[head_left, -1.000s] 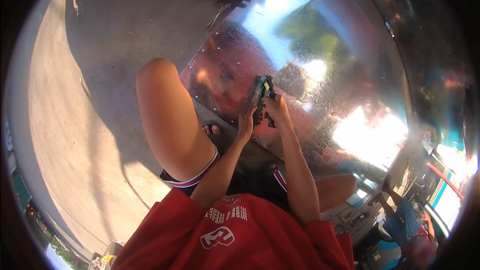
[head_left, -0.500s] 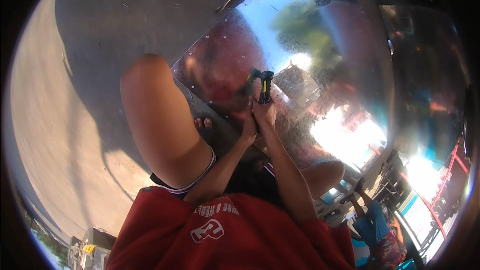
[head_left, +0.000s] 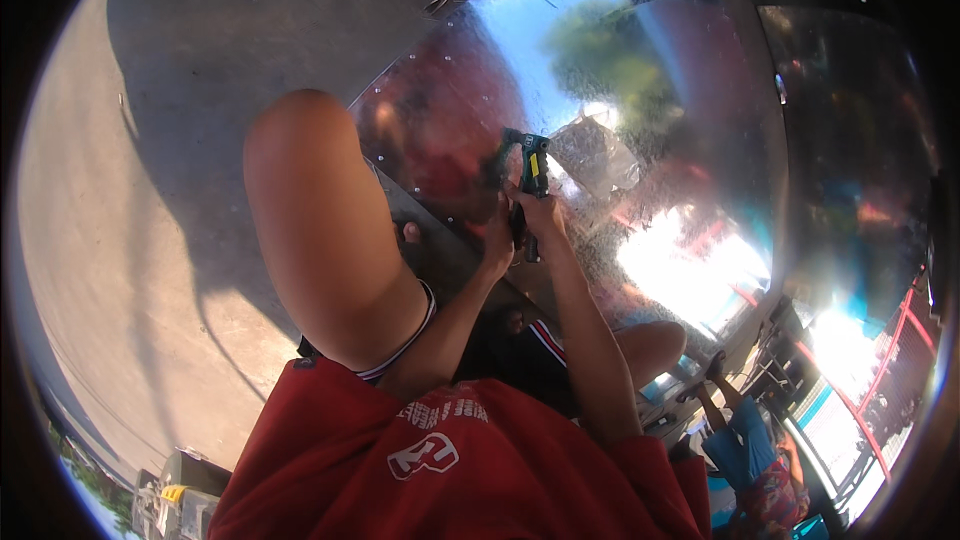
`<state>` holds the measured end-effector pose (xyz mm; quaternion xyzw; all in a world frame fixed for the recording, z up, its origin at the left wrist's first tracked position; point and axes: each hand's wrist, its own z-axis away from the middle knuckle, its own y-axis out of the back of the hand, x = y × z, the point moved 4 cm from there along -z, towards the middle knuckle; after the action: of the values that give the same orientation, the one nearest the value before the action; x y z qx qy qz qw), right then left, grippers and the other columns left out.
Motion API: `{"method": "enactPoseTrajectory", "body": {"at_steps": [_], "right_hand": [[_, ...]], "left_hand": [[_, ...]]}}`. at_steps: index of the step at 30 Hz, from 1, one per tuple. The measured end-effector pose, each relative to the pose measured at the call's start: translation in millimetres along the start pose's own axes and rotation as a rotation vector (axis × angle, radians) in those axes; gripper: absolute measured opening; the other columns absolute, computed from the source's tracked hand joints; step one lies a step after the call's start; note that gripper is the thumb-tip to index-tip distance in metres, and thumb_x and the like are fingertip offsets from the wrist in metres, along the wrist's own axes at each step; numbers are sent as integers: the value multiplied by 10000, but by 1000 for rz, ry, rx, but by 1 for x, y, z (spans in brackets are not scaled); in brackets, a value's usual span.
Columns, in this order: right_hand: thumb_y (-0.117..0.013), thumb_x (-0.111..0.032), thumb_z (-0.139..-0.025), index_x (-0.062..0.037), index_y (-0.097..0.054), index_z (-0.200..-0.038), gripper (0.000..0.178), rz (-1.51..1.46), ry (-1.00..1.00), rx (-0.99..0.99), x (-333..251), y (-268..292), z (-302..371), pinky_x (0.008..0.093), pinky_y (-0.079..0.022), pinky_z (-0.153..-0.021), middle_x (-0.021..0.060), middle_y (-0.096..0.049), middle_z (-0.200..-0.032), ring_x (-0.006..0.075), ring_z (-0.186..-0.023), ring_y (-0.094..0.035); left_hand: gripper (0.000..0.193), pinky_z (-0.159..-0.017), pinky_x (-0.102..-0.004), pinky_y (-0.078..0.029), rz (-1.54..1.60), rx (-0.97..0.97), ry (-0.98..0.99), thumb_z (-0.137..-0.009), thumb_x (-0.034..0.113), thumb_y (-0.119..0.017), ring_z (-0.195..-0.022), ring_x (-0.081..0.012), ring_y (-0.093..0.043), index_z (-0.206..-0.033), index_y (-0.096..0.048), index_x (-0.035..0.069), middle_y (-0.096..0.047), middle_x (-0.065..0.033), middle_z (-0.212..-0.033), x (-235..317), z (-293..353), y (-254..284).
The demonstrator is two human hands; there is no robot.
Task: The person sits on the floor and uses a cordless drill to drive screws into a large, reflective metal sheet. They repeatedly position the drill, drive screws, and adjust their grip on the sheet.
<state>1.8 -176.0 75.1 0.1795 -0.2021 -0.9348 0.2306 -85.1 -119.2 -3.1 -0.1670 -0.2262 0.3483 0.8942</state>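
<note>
A green and black power tool [head_left: 535, 162] with a yellow stripe is held in front of me over a shiny metal sheet [head_left: 440, 90]. Its exact kind I cannot make out. My right hand [head_left: 541, 216] is closed around its body from the right. On the other side my left hand [head_left: 497, 240] presses against the lower part, its fingers closed at the dark grip. The tool's green head points away from me, above the sheet's reflection of it. Small bright dots, like rivets or screw heads, run along the sheet's left edges.
My bare left knee [head_left: 305, 155] rises beside the sheet. Concrete floor [head_left: 160, 270] stretches left, partly shaded. A crumpled clear plastic piece [head_left: 597, 152] appears on the sheet. Another person [head_left: 760, 460] is at the lower right, near red railings [head_left: 850, 395]. Strong sunlight glares off the metal.
The tool and both hands have shifted slightly, and more of the tool's lower part shows between and below the hands. My left knee has moved a little up and right.
</note>
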Motion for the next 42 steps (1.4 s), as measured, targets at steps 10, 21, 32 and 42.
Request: {"method": "enactPoseTrajectory", "body": {"at_steps": [10,21,32,42], "right_hand": [[-711,-332,-841,2,-727,-859,334,36,235,181,8,-21,-11,453,-526,-754,215,-721,-849,342,-870,-726],[-759,-482,-826,-51,-710,-872,436,-2,36,37,-6,4,-1,341,-503,-679,63,-694,-809,179,-715,-670],[-782,-364,-781,-36,-749,-839,335,128,281,394,-6,-30,-3,395,-530,-699,113,-721,-748,241,-730,-712],[-785,-495,-756,69,-719,-891,583,32,80,-47,-1,24,-24,383,-524,-703,157,-712,-808,208,-805,-704]], "left_hand": [[566,-693,-246,-449,108,5,-144,-1056,543,-368,-785,-78,-561,-1118,-663,64,-598,9,-863,8,7,1],[590,-472,-227,-319,-45,65,-132,-1021,637,-352,-525,-40,-442,-836,-586,128,-498,54,-635,3,9,-4],[725,-933,-294,-444,296,28,-218,-1016,663,-288,-1033,-148,-587,-1225,-625,55,-631,-58,-1107,-13,-17,9],[710,-903,-289,-455,9,-95,86,-1003,681,-320,-963,-105,-572,-1284,-565,77,-601,-32,-1040,-9,-6,14]]}}
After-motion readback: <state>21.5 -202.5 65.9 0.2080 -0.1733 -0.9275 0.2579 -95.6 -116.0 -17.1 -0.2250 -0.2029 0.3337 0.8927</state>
